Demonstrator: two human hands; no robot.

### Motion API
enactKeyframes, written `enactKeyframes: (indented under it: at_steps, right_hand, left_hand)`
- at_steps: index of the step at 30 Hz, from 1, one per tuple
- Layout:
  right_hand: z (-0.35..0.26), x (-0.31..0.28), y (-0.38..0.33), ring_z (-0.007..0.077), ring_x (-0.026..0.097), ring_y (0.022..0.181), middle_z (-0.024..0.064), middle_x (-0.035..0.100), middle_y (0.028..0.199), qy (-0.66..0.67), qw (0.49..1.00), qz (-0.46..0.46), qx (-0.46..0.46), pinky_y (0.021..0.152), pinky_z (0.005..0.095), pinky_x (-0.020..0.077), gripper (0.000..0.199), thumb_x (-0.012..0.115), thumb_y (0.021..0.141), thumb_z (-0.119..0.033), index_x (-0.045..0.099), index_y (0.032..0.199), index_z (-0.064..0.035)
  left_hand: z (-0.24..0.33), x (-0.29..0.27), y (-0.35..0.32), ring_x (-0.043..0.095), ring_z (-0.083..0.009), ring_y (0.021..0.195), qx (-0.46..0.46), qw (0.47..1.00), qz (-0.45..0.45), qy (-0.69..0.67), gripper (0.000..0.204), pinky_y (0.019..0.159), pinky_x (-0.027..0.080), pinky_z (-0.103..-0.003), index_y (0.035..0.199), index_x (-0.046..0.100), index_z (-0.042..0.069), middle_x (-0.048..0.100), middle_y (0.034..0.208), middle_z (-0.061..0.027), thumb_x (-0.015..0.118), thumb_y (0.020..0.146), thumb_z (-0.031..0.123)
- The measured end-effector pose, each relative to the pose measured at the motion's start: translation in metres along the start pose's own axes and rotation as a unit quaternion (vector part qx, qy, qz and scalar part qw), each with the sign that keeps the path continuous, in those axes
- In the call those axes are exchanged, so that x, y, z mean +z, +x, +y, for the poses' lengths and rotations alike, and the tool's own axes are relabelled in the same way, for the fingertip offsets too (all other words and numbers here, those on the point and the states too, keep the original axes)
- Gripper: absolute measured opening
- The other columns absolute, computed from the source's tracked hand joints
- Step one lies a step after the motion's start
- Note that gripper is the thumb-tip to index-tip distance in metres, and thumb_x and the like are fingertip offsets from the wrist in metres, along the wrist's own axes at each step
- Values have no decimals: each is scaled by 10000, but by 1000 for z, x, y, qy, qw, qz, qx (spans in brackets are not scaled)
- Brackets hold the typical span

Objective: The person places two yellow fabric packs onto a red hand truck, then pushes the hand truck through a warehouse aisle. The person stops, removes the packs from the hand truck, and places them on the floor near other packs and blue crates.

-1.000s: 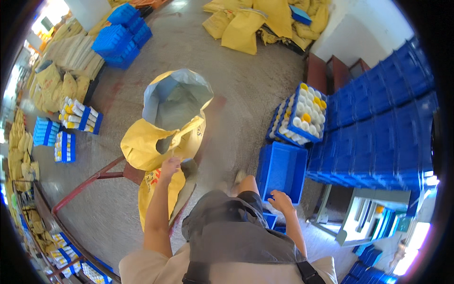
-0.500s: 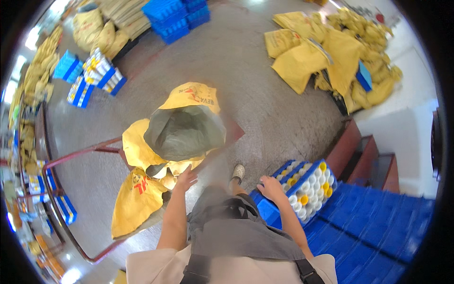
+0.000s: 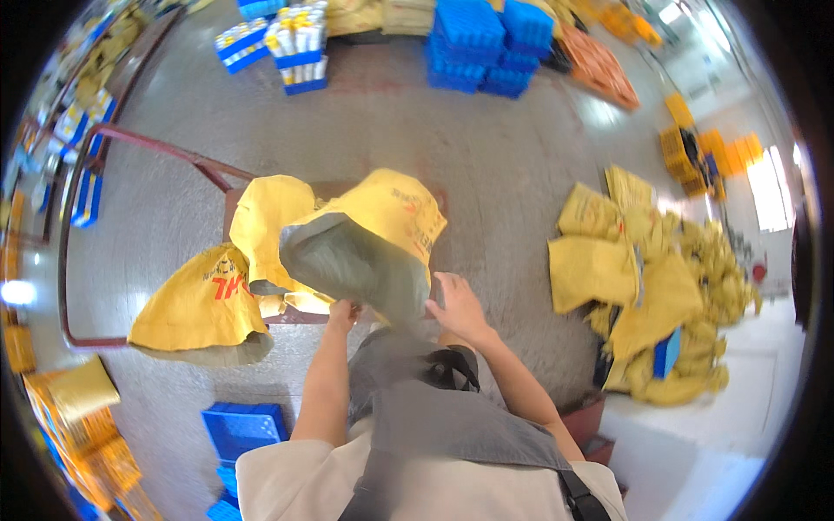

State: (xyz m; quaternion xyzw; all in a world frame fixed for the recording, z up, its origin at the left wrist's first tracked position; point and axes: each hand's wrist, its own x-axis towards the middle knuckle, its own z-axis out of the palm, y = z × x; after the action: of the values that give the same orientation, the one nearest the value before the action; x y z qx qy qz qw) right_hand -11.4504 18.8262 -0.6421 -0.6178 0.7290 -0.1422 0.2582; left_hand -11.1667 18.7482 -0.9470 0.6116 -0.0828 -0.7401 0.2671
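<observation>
An open yellow sack (image 3: 391, 204) with a grey lining stands in front of me on a maroon cart (image 3: 326, 188), its mouth tilted toward me. My left hand (image 3: 345, 314) is at the lower rim of that sack, fingers curled in on the edge. On the sack's right side is my right hand (image 3: 459, 304), fingers spread and thumb close to or touching the lining's edge; no grip shows. Two more yellow sacks, one upright (image 3: 269, 213) and one slumped with its mouth down (image 3: 200, 304), lean together to the left.
The cart's maroon rail (image 3: 65, 252) loops round on the left. An empty-looking blue crate (image 3: 245, 430) is at the lower left. Yellow sacks (image 3: 656, 295) are heaped on the right. Blue crates (image 3: 469, 39) and crates of white and yellow tubes (image 3: 298, 43) stand at the back.
My view has turned, and the tube-filled crate beside my right hand is out of sight. The right hand has moved from it to the sack. My left hand has closed at the sack's rim.
</observation>
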Motion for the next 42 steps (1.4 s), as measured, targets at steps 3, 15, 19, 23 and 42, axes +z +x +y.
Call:
enactKeyframes:
  at_steps: [3,15,19,23,42]
  right_hand:
    - [-18,-5,60,434,447,1337,258,481,1427,21,996,-10,-82,1093,494,413,795,772,830,-313,390,1455,-4]
    - [97,-31,240,408,532,1265,243,505,1378,-80,987,-11,-142,936,480,518,869,764,800,-151,302,1524,-14]
    - [159,-86,286,412,713,936,227,738,969,-176,957,-195,-125,787,501,565,272,639,835,-169,728,1042,-17]
    - [212,-120,280,405,712,883,222,733,915,-184,921,-301,-165,746,500,549,288,550,926,-229,747,980,-27]
    - [176,-436,92,8,354,503,-105,410,650,363,877,-307,-62,445,194,256,178,566,1035,-264,585,1007,-89]
  left_hand:
    - [8,16,-17,569,-243,534,25,983,30,178,152,464,434,-383,975,632,-19,609,690,-125,582,904,106]
    - [-22,222,-141,659,-487,1013,92,812,171,551,333,850,531,-553,1077,703,16,688,1022,-314,573,883,253]
    - [-8,305,-149,702,-404,954,214,787,234,530,290,812,560,-481,821,752,18,726,938,-227,615,884,265]
    - [12,334,-163,700,-396,971,130,841,324,414,286,808,558,-484,912,750,40,727,996,-208,561,932,254]
    - [-104,445,-502,684,-416,844,257,897,245,265,168,758,546,-520,804,707,5,700,855,-216,575,811,109]
